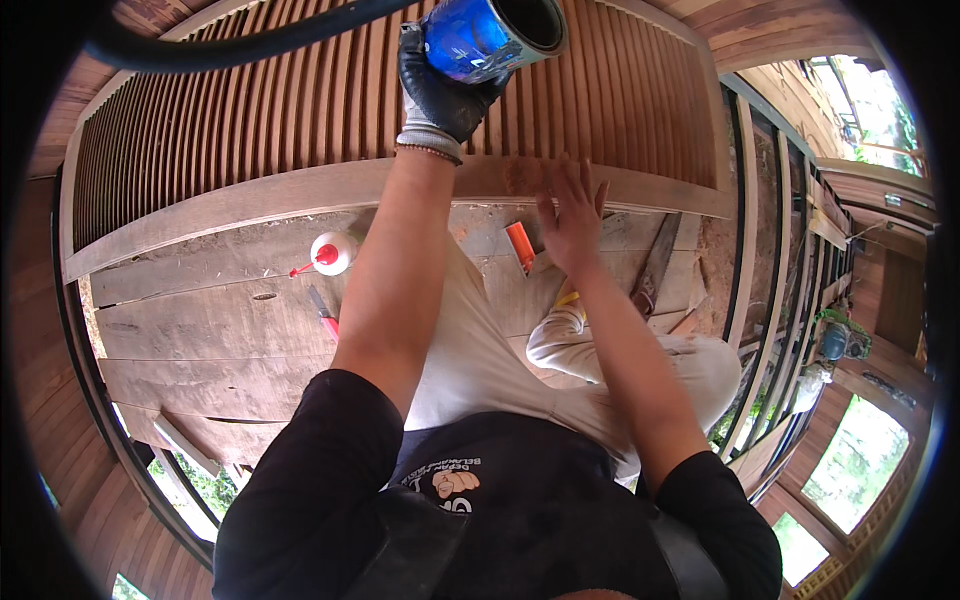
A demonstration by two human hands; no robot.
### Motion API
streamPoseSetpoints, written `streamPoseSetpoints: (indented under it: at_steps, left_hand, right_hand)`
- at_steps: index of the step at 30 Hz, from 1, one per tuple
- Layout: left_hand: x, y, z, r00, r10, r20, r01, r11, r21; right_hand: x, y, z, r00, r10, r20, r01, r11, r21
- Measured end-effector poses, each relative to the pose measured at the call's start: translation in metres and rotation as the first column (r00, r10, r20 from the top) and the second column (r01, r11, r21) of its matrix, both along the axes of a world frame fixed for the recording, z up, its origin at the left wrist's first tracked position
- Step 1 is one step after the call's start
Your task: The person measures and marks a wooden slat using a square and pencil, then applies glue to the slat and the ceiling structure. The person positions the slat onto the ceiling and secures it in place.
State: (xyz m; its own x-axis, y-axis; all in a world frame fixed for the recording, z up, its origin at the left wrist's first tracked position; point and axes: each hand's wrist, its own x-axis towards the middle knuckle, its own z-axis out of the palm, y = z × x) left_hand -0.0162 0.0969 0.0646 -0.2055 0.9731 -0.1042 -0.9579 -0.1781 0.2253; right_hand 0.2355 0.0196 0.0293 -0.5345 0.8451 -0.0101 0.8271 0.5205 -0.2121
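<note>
My left hand (447,95), in a black and grey work glove, is closed around a blue tin can (470,42). The can is tilted, its dark round opening toward the upper right, and what is inside cannot be made out. Beneath it lies a slatted wooden panel (300,130), like a louvred door or shutter. My bare right hand (572,212) reaches to the panel's near rail (640,188), fingers stretched out and apart, with nothing in them. I cannot tell how firmly it touches the wood.
On the plank floor (200,320) stand or lie a white bottle with a red nozzle cap (333,253), a red-handled blade tool (326,318), an orange object (520,247) and a handsaw (660,255). A dark hose (250,45) crosses the upper left. Timber framing (745,250) rises at right.
</note>
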Motion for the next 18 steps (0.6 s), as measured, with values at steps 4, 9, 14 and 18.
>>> streamPoseSetpoints:
  at_steps: [4, 9, 14, 18]
  left_hand:
    - [0.009, -0.002, 0.014, 0.995, -0.081, 0.058, 0.069, 0.98, 0.187]
    - [0.006, 0.0, 0.011, 0.994, -0.092, 0.054, 0.081, 0.981, 0.178]
    - [0.008, 0.0, 0.012, 0.991, -0.108, 0.078, 0.098, 0.988, 0.123]
    - [0.012, 0.003, 0.015, 0.994, -0.106, 0.04, 0.1, 0.987, 0.128]
  right_hand:
    - [-0.005, -0.006, -0.013, 0.997, 0.046, -0.064, -0.047, 0.999, -0.013]
    - [-0.016, -0.015, -0.004, 0.996, 0.084, -0.04, -0.085, 0.996, -0.006]
    - [-0.022, -0.016, 0.003, 0.995, 0.071, -0.067, -0.073, 0.997, -0.033]
    - [-0.023, -0.016, 0.005, 0.998, 0.069, 0.0, -0.069, 0.997, -0.021]
